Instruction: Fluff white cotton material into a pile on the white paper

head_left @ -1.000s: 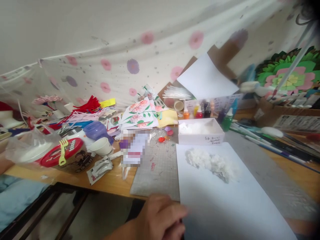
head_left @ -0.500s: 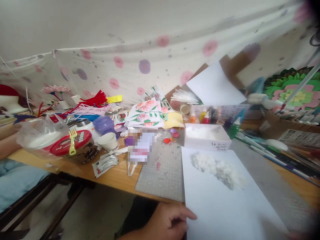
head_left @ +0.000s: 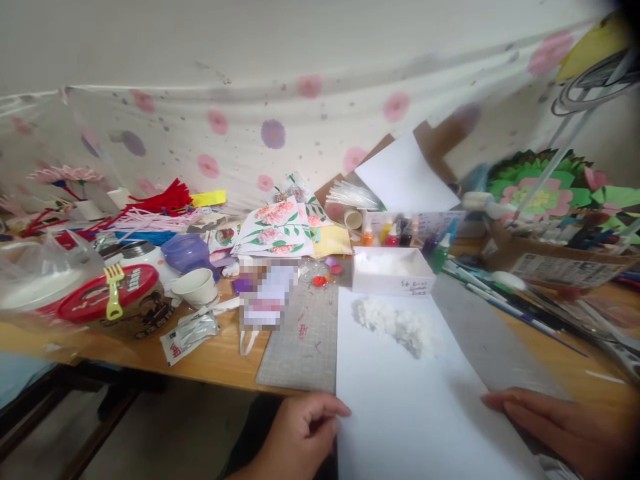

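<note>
A large white paper sheet [head_left: 415, 407] lies on a grey cutting mat [head_left: 300, 347] on the wooden table [head_left: 215, 360]. A heap of white fluffy material [head_left: 395, 323] rests on the sheet's far part. My left hand [head_left: 295, 440] pinches the sheet's near left edge with curled fingers. My right hand [head_left: 560, 427] lies flat at the sheet's right edge, fingers stretched out. A white box [head_left: 393, 272] holding more white stuff stands just beyond the sheet.
Left of the mat stand a red-lidded tub with a yellow fork [head_left: 113, 303], a white cup [head_left: 196, 288], a purple bowl [head_left: 187, 252] and a foil sachet [head_left: 193, 331]. Small paint bottles [head_left: 395, 233], flower cards [head_left: 277, 230], pens [head_left: 500, 293] and green paper flowers [head_left: 545, 193] crowd the back and right.
The view has swung right. My right hand has come into view at the sheet's right edge. My left hand stays at the sheet's near left edge.
</note>
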A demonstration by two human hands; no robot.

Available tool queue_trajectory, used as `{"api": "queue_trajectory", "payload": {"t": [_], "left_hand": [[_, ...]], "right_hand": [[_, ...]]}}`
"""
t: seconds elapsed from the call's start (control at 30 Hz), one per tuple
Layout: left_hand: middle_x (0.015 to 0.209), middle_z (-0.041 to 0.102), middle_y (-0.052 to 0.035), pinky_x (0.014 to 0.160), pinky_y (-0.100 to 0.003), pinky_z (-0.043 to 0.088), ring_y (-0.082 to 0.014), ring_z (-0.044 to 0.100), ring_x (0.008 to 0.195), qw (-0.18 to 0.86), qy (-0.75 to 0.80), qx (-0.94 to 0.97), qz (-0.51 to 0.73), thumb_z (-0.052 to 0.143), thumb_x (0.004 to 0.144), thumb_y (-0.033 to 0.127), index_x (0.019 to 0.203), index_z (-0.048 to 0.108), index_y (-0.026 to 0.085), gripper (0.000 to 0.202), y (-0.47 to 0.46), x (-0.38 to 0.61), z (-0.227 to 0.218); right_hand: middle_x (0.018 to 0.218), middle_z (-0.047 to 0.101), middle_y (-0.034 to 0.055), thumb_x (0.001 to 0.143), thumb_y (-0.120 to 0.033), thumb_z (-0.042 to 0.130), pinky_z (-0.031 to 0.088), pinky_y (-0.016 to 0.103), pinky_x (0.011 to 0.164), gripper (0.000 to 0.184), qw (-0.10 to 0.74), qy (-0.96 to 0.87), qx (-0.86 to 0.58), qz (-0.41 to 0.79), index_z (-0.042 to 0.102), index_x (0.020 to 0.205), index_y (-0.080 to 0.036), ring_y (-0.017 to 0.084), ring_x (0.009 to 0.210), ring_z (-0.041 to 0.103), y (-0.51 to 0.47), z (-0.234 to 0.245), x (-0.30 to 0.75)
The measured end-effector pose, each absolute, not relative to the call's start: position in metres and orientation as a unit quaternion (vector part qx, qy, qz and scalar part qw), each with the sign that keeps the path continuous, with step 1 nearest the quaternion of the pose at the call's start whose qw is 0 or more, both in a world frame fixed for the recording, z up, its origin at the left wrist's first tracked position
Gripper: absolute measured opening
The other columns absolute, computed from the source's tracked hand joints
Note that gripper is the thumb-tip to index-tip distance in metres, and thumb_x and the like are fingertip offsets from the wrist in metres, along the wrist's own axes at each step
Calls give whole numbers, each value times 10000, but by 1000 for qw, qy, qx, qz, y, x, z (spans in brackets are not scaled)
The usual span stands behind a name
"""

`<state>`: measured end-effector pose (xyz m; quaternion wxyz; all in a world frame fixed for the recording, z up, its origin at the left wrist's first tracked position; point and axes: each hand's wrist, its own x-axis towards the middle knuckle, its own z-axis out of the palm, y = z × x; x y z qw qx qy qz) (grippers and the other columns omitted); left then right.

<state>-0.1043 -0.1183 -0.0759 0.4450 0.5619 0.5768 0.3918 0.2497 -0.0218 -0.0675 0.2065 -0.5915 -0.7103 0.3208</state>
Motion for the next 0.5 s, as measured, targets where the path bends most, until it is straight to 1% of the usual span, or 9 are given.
{"api": "queue_trajectory", "payload": {"t": [0.07, 0.1, 0.17, 0.23, 0.27, 0.37, 0.5], "left_hand": [[714, 643, -8, 637, -229, 456, -123, 571, 655, 444, 575, 578, 372, 518, 712, 141, 882, 678, 168, 235, -116, -105, -71], [677, 612, 8, 621, -214, 437, -112, 545, 632, 445, 572, 589, 358, 524, 700, 132, 884, 677, 169, 242, -115, -105, -69], [582, 504, 49, 552, -182, 376, -82, 458, 550, 461, 565, 604, 323, 531, 677, 111, 915, 665, 166, 278, -113, -106, -65], [550, 405, 76, 507, -167, 311, -64, 378, 505, 484, 551, 613, 294, 534, 659, 91, 972, 642, 164, 340, -113, -107, -66], [555, 385, 81, 502, -166, 294, -61, 365, 504, 495, 540, 616, 287, 534, 653, 86, 1002, 628, 167, 370, -113, -108, -68], [585, 382, 77, 512, -169, 282, -62, 373, 520, 514, 504, 631, 289, 535, 669, 107, 1074, 591, 184, 417, -115, -112, -82], [595, 378, 68, 515, -168, 282, -68, 369, 523, 531, 468, 639, 301, 533, 753, 219, 1124, 558, 201, 372, -115, -114, -101]], "right_hand": [[915, 731, 24, 773, -544, 457, 581, 318, 653, 384, 195, -698, -586, 362, 762, 809, -314, 283, 845, 677, -21, -64, 246], [870, 733, 33, 765, -553, 467, 575, 310, 639, 387, 190, -698, -582, 371, 761, 803, -304, 270, 796, 680, -21, -62, 244], [717, 711, 46, 768, -570, 463, 552, 287, 576, 413, 174, -697, -578, 387, 754, 800, -279, 233, 664, 664, -23, -57, 241], [591, 651, 37, 777, -581, 454, 518, 265, 518, 437, 161, -688, -578, 409, 743, 801, -254, 198, 565, 623, -24, -52, 239], [574, 631, 30, 779, -582, 455, 506, 257, 511, 438, 156, -683, -577, 419, 736, 804, -247, 187, 550, 609, -25, -50, 238], [589, 621, 24, 781, -587, 456, 487, 247, 520, 440, 142, -676, -571, 444, 722, 810, -237, 174, 560, 599, -27, -47, 238], [526, 591, 18, 804, -587, 416, 461, 238, 488, 470, 141, -668, -574, 452, 707, 836, -220, 163, 515, 587, -29, -49, 242]]}}
